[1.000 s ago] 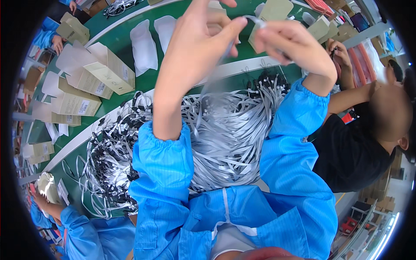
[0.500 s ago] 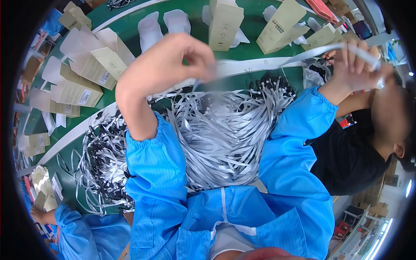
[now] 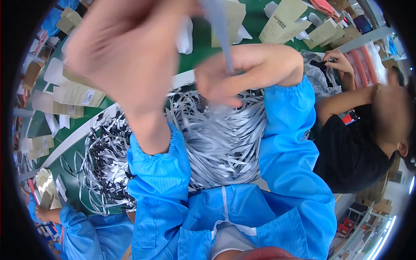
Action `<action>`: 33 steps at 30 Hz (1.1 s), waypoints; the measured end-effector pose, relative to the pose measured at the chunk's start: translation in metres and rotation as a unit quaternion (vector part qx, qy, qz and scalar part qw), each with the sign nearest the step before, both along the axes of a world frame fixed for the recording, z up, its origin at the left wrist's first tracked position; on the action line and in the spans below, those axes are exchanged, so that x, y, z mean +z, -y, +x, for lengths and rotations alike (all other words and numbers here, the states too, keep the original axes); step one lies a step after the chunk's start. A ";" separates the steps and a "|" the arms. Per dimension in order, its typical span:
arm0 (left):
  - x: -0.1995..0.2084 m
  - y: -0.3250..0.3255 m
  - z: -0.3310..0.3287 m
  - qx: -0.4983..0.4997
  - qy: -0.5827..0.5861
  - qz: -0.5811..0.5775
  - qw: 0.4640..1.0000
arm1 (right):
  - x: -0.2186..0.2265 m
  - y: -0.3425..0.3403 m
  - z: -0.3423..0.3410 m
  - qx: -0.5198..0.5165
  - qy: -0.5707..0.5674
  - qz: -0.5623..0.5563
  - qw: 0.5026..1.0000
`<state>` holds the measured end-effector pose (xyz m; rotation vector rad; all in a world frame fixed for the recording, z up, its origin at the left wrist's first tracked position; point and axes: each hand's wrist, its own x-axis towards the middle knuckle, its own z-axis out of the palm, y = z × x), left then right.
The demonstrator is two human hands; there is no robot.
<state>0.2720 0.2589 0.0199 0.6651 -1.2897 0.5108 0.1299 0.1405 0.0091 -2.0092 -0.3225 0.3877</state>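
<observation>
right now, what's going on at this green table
Someone has a grey strap in the right hand. It runs up to the left hand, which is blurred and cut off by the top edge, so its grip is unclear. Below lies a heap of similar straps, with a darker tangle to its left. Open cartons stand beyond.

A long green-topped worktable (image 3: 201, 35), with a white strip (image 3: 82, 133) running along it, spans the upper part of the view. A flat grey metal bar (image 3: 370, 38) crosses at upper right. At lower right, a sliver of pale grey floor (image 3: 343, 201) shows near a metal-framed rack (image 3: 364, 227); beyond are a pale wall (image 3: 400, 197) and a glowing white tube light (image 3: 385, 237).
</observation>
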 end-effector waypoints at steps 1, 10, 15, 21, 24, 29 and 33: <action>0.002 -0.003 0.012 0.007 -0.053 -0.038 0.998 | 0.006 -0.003 -0.005 0.004 0.002 0.002 1.000; 0.004 -0.038 0.049 0.115 0.066 0.414 0.901 | 0.021 0.020 -0.082 -0.331 0.263 0.130 0.897; -0.003 -0.004 0.002 -0.145 0.059 0.347 0.925 | 0.040 -0.018 -0.080 -0.445 0.283 -0.112 0.842; -0.021 0.047 -0.040 -0.407 -0.030 0.402 0.820 | 0.038 -0.020 -0.068 -0.465 0.348 -0.198 0.790; -0.049 0.075 -0.045 -0.349 0.115 0.424 0.827 | 0.034 -0.009 -0.076 -0.517 0.283 -0.106 0.801; -0.038 0.091 -0.028 -0.434 0.180 0.618 0.630 | 0.041 0.013 -0.095 -0.606 0.430 -0.099 0.661; -0.049 0.100 -0.022 -0.646 0.040 0.486 0.587 | 0.036 0.038 -0.121 -0.610 0.439 -0.112 0.650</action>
